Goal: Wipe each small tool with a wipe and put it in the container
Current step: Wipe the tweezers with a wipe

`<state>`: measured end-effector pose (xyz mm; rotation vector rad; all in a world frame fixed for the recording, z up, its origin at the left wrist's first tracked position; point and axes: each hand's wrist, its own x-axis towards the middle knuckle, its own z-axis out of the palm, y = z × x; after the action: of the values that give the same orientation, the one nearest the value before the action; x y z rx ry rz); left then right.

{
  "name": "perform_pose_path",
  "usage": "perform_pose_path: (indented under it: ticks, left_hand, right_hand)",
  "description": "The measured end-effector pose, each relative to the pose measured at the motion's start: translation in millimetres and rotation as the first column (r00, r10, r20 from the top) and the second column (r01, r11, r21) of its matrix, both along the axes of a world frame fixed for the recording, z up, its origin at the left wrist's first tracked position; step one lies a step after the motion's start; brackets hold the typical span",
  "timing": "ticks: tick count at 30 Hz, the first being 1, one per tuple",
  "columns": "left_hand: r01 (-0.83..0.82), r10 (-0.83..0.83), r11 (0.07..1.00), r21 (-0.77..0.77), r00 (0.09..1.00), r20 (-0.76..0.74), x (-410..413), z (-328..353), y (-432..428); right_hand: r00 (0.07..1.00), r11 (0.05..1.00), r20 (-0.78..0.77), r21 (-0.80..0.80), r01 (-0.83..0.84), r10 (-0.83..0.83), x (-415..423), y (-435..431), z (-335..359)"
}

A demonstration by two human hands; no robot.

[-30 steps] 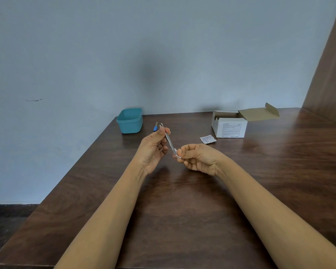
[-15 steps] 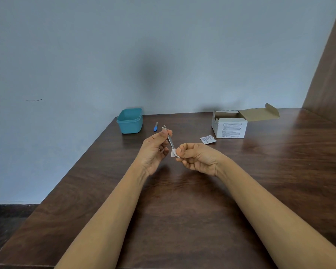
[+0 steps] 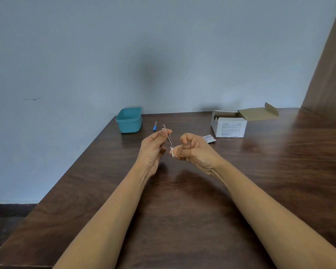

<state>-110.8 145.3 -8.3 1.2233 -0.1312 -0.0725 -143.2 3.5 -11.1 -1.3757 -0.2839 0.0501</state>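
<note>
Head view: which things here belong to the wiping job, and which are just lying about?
Job: left hand pinching metal tweezers; right hand holding white wipe on their lower end; blue-handled tool, waiting on table; teal container.
Lying about: open cardboard box; torn sachet beside it.

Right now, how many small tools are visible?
2: metal tweezers pinched in the left hand, and a blue-handled tool beside the teal container, whose inside may hide others.
</note>
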Motion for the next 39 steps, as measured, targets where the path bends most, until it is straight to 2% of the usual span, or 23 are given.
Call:
perform_pose_path:
  ticks: [6,11,18,26,32,36,39]
  left_hand:
    - [0.0,0.0,1.0,0.012,0.999,0.036,-1,0,-2]
    - [-0.026,0.026,1.0,0.003,0.999,0.018,-1,3,-1]
    - [-0.011,0.01,0.999,0.034,1.0,0.022,-6,4,-2]
    - [0.032,-0.039,0.994,0.108,0.997,0.067,-9,1,-4]
    - [0.039,-0.054,0.982,0.187,0.995,0.078,-12,3,-6]
    - [0.005,-0.025,0.956,0.293,0.998,0.063,-15,1,-9]
    - [0.056,-0.076,0.921,0.385,0.996,0.037,-18,1,-10]
  right_hand:
    - [0.996,0.994,-0.01,0.06,0.092,-0.092,1,3,-3]
    - [0.997,0.997,0.022,0.041,0.07,-0.071,3,3,-1]
    - [0.994,0.99,-0.041,0.102,0.101,-0.097,-1,3,-2]
    - [0.987,0.985,-0.069,0.077,0.153,-0.148,-1,5,-4]
    - [0.975,0.974,-0.018,0.041,0.222,-0.222,2,8,-5]
    - [0.937,0.917,-0.088,0.193,0.35,-0.339,6,6,0]
    - [0.919,0.867,-0.153,0.304,0.395,-0.365,6,0,2]
